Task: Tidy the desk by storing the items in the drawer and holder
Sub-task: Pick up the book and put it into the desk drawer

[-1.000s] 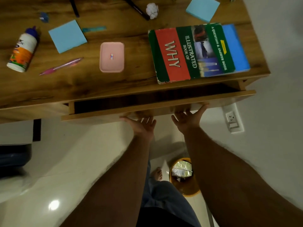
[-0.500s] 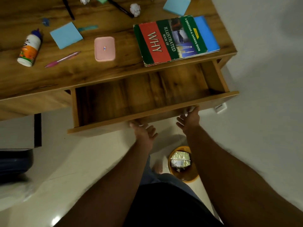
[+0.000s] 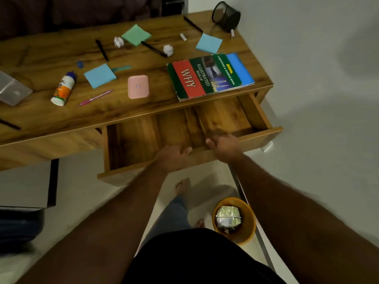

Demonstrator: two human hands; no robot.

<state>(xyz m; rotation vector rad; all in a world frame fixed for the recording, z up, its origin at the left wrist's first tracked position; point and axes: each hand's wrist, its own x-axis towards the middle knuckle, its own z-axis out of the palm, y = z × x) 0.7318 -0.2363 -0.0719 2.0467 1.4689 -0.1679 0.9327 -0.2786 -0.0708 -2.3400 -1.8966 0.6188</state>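
The wooden desk's drawer (image 3: 260, 135) stands pulled out and holds nothing. My left hand (image 3: 171, 157) and my right hand (image 3: 224, 146) hover over its front rim, fingers loosely bent, with nothing in them. On the desktop lie a "WHY" book (image 3: 209, 76), a pink case (image 3: 138, 86), a pink pen (image 3: 95, 97), a glue bottle (image 3: 63, 89), blue note pads (image 3: 99, 75) (image 3: 209, 43), a green pad (image 3: 136, 35), black pens (image 3: 102, 50) (image 3: 153, 49) and paper balls (image 3: 118, 41) (image 3: 168, 50). A black mesh holder (image 3: 225, 15) lies tipped over at the back right corner.
An orange waste bin (image 3: 249, 236) with rubbish stands on the floor under my right arm, beside my feet. A clear plastic bag (image 3: 12, 90) lies at the desk's left edge. A white wall runs along the right side of the desk.
The drawer went from barely open to fully pulled out. Both hands rose from under its front panel to above the rim. The view pulled back, showing the desk's far side.
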